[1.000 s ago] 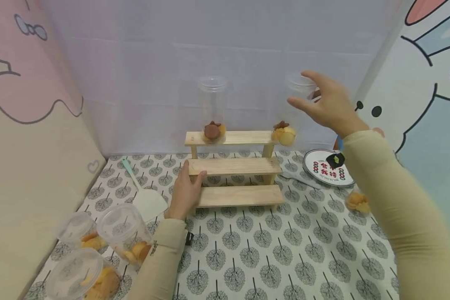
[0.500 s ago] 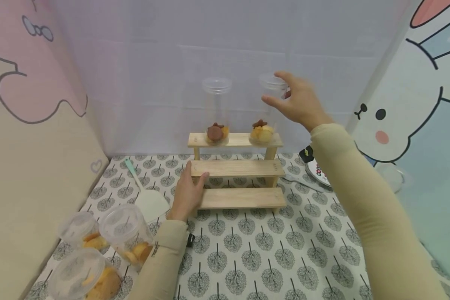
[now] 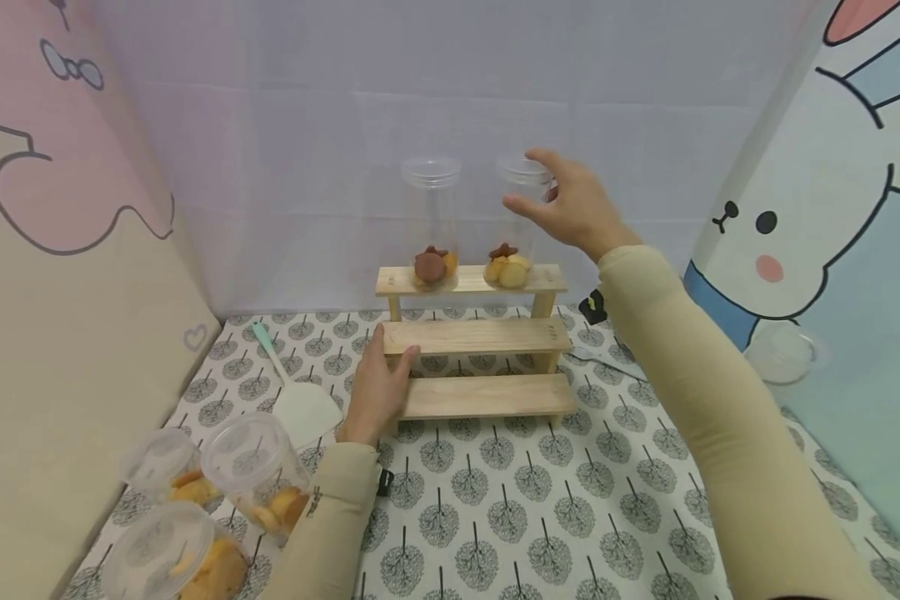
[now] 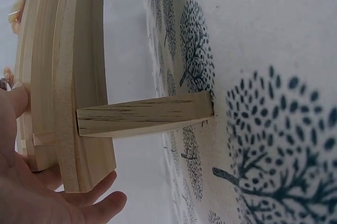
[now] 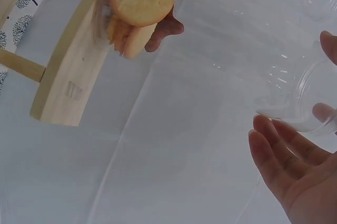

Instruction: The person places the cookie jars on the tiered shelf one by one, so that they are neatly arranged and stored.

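Observation:
In the head view, a three-tier wooden rack (image 3: pixel 480 336) stands on the table. My left hand (image 3: pixel 377 387) grips its left end; the left wrist view shows the thumb over a middle board and fingers around the board ends. On the top tier's left part stands a tall clear jar (image 3: pixel 431 208) with biscuits in its bottom. To its right, a second clear jar (image 3: pixel 521 221) is upright at the top tier, with yellow biscuits and a brown star-shaped one inside. My right hand (image 3: pixel 573 204) holds this jar near its lid, thumb and fingers around the rim.
Several lidded clear jars of biscuits, one a nearer jar (image 3: pixel 251 467), stand at the front left. Behind them lies a pale spatula (image 3: pixel 303 408). Right of the rack lies a fork (image 3: pixel 607 363). Another clear jar (image 3: pixel 783 354) is partly hidden behind my right arm.
My right hand has moved left with the second jar, from the top tier's right end to nearer the first jar. The left hand keeps its grip on the rack.

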### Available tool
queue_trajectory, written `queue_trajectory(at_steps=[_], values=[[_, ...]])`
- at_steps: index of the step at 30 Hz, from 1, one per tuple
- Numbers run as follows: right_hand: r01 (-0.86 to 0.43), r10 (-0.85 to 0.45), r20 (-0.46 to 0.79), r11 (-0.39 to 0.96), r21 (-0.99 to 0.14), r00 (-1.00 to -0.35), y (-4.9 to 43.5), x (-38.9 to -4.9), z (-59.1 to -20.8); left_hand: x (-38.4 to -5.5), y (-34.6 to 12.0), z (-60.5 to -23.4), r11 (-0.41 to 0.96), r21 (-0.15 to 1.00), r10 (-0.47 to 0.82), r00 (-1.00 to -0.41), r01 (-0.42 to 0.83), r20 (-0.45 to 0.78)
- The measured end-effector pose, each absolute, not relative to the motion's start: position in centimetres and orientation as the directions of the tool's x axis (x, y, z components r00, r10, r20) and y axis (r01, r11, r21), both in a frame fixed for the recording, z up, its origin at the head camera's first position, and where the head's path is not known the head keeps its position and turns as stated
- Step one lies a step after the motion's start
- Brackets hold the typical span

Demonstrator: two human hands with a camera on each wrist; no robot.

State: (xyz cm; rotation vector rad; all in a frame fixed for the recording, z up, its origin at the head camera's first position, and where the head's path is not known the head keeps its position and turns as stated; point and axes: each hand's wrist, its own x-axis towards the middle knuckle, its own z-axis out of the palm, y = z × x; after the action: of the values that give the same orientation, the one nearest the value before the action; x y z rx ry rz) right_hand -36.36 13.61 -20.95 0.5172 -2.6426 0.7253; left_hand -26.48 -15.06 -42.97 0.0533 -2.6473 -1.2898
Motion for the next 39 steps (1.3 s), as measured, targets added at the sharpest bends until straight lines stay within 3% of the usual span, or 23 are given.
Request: queue_trajectory(at_steps=[21,30,39], values=[[-0.424,-0.264,0.389,0.805,-0.414,-0.882,13.7,-36.4,-21.3,-26.4,-14.5,-42.6,0.623,0.778,-0.099,-0.978,0.082,0.183],[-0.388,-0.22,0.357,0.761,-0.519,-0.908,15.7,-34.2,-20.9,-26.5,-14.1,-42.6,0.621,0.779,-0.092,-0.978,0.091,0.188],[-0.395,-0.258,0.38,0.851,-0.347,-0.889,23.4,-28.9,-22.2,-26.6,-14.4,-42.5,0.611,0.789,-0.102,-0.982,0.063,0.158]])
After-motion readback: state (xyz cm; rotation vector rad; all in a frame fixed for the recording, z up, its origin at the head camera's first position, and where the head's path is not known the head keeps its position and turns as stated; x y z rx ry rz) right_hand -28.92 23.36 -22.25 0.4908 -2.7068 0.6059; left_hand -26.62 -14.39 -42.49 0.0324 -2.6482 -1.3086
